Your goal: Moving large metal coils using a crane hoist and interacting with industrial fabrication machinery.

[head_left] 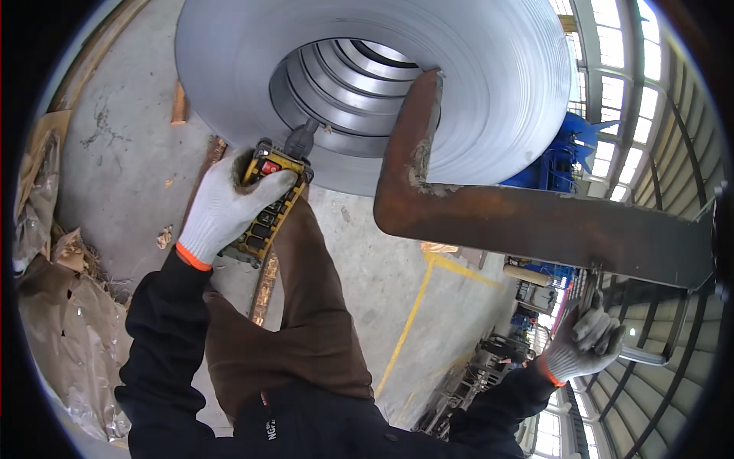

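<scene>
My left hand (225, 200), in a white work glove with an orange cuff, is wrapped round a yellow and black crane remote control (269, 214) with a red button. Its thumb lies across the button face. Beyond it stands a large grey steel coil (489, 92) with an open bore. A rusty brown C-shaped lifting hook (535, 222) reaches with its bent end into the mouth of the bore. At the right, my gloved right hand (587, 343) is closed round a grey bar handle (648, 356) below the hook's beam.
Wooden strips (179, 103) lie on the concrete floor near the coil. Crumpled brown wrapping (73, 336) is heaped at the left. A yellow floor line (405, 336) runs beside my legs. Blue machinery (562, 157) stands behind the coil, and more equipment (482, 375) stands at the lower right.
</scene>
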Tool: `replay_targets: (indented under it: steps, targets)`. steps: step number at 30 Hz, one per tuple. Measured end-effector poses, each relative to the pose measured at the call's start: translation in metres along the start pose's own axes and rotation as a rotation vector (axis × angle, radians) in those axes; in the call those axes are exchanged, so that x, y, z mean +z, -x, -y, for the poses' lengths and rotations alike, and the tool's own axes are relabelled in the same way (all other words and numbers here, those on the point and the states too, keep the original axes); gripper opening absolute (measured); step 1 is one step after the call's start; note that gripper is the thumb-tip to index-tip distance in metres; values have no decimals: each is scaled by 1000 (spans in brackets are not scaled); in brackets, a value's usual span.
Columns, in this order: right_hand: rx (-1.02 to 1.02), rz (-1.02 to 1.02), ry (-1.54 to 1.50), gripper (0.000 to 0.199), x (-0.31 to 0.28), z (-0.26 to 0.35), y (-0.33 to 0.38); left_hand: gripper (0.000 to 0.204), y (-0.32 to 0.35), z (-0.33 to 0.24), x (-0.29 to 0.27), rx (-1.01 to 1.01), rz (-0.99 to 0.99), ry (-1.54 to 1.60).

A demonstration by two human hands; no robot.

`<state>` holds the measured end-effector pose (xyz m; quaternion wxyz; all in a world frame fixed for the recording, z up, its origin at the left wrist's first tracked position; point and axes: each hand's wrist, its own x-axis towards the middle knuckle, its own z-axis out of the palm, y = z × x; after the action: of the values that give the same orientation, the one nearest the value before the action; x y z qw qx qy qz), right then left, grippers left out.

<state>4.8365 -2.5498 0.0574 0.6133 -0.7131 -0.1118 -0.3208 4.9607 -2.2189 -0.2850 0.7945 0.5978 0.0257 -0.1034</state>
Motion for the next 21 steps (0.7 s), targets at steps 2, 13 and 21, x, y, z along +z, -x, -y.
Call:
replay_targets:
  steps: [2, 13, 21]
  targets:
    - [69, 83, -43, 49, 1, 0, -8, 32, 8, 5, -9, -83, -32, 29]
    - [102, 79, -101, 47, 0, 12, 15, 42, 25, -7, -20, -145, 44, 243]
    - [51, 51, -60, 43, 2, 2, 39, 44, 20, -2, -13, -121, 15, 202]
